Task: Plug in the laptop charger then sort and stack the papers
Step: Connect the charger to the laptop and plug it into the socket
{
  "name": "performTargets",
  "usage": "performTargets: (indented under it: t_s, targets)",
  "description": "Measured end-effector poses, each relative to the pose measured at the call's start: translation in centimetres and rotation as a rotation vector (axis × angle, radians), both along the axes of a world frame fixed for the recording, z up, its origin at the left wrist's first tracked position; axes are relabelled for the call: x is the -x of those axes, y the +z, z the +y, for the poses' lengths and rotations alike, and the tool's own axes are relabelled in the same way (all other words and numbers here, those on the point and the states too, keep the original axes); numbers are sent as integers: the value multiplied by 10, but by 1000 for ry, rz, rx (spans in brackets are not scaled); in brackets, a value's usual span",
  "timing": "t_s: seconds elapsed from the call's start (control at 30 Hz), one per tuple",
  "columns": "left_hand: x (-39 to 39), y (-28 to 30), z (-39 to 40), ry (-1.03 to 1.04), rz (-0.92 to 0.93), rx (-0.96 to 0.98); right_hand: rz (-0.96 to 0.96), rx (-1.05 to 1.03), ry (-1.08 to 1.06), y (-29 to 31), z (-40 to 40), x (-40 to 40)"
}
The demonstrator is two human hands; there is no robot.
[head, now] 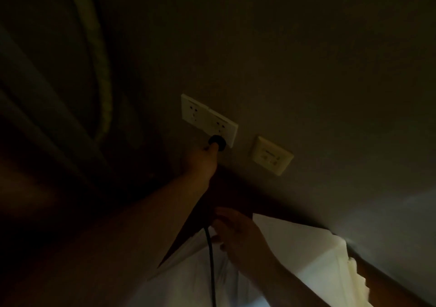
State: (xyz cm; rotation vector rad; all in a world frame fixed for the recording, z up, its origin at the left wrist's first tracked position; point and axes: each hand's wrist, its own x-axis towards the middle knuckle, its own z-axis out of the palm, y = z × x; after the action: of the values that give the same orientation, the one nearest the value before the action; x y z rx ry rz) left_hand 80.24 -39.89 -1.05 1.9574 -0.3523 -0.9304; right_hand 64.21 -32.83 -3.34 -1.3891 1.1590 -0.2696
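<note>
The scene is very dim. My left hand (204, 159) reaches up to the wall and grips the black charger plug (218, 142), which sits against the lower right corner of a white double socket plate (208, 119). The black cable (210, 262) hangs down from that hand across the white papers (297, 243) spread on the surface below. Lower down, my right hand (236, 231) lies over the papers just right of the cable, its fingers loosely spread. Whether it touches the cable I cannot tell.
A second white wall plate (271, 156) sits to the right of and below the double socket. A dark curtain with a cord (103, 89) hangs at the left. A brown wooden surface (226, 195) runs along the wall under the sockets.
</note>
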Motion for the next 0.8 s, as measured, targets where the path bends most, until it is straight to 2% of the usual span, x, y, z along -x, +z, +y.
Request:
performTargets:
  t_s: [0.2,0.3,0.47,0.67,0.8]
  targets:
    - [-8,-6,-9,14,-33,-43,-2,-78,77,-5,5,-9]
    - [-8,-7,-9,43,-4,-19,-6,-57,70,-5,4,-10]
    - [-12,-12,-10,33,-83,-7,38,-8,64,-7,4,-13]
    - [-16,-16,-13,31,-87,-8,31,3,68,-14,3,-13]
    - [-24,-12,-18,-38,-110,-74,32,6,62,-16,2,-15]
